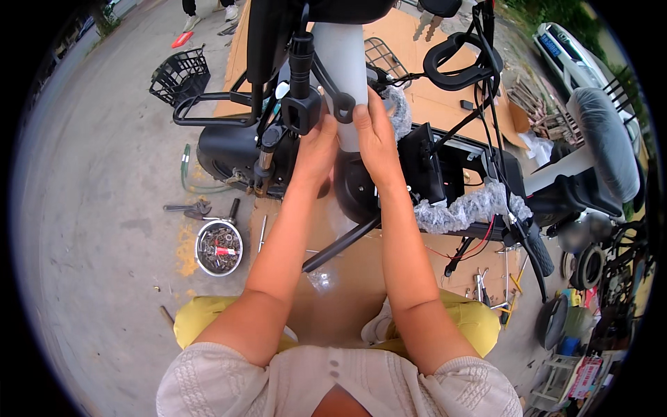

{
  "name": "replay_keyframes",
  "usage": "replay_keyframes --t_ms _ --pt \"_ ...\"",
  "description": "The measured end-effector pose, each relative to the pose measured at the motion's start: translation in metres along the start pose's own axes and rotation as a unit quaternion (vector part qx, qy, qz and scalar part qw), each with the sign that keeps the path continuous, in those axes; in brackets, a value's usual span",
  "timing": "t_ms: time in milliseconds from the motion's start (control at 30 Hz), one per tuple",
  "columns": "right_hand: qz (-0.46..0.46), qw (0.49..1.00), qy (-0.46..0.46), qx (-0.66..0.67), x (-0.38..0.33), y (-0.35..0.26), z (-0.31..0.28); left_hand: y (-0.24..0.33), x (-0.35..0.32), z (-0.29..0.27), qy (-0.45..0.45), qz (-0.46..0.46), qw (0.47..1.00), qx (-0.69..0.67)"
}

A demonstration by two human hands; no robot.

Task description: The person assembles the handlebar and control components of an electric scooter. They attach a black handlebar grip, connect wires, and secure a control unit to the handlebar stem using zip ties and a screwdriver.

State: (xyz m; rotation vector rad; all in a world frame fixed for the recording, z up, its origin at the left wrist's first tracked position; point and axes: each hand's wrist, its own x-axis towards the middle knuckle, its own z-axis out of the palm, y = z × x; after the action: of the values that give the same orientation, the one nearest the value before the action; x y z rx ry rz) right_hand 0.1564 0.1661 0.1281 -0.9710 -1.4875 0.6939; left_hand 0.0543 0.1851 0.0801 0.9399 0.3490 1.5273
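A smooth pale post (pixel 340 59) stands in front of me, part of a black electric bike lying among loose parts. My left hand (pixel 318 149) is closed at the post's left side, its thumb under a black plastic bracket (pixel 300 115). My right hand (pixel 379 146) wraps the right side, fingers partly hidden behind it. The right thumb presses beside the ring end of a black strap (pixel 343 105) that lies against the post. Below my hands sits a rounded black cover (pixel 356 186).
To the left are a bowl of screws (pixel 219 248), an adjustable wrench (pixel 187 207) and a black basket (pixel 179 73). At right stand a plastic-wrapped seat (pixel 603 142), a handlebar grip (pixel 539 251) and dangling cables. Several tools (pixel 483 288) lie on cardboard. A person's feet (pixel 210 15) show far off.
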Motion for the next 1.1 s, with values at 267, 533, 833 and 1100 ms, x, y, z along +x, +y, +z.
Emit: replay_keyframes --t_ms 267,533,833,1100 --pt "-0.027 0.998 0.022 -0.043 -0.010 0.015 0.005 -0.009 0.001 -0.005 0.015 0.024 1.000 0.008" --pt "-0.104 0.989 0.095 -0.053 -0.007 0.025 0.013 -0.014 0.003 0.004 0.062 0.054 0.994 0.075" --pt "-0.056 0.991 0.119 0.021 -0.005 0.022 0.014 -0.017 0.002 0.005 0.088 0.043 0.993 0.068" --pt "-0.112 0.967 0.206 -0.104 -0.015 -0.006 0.022 0.004 0.003 0.004 0.005 0.001 0.998 -0.067"
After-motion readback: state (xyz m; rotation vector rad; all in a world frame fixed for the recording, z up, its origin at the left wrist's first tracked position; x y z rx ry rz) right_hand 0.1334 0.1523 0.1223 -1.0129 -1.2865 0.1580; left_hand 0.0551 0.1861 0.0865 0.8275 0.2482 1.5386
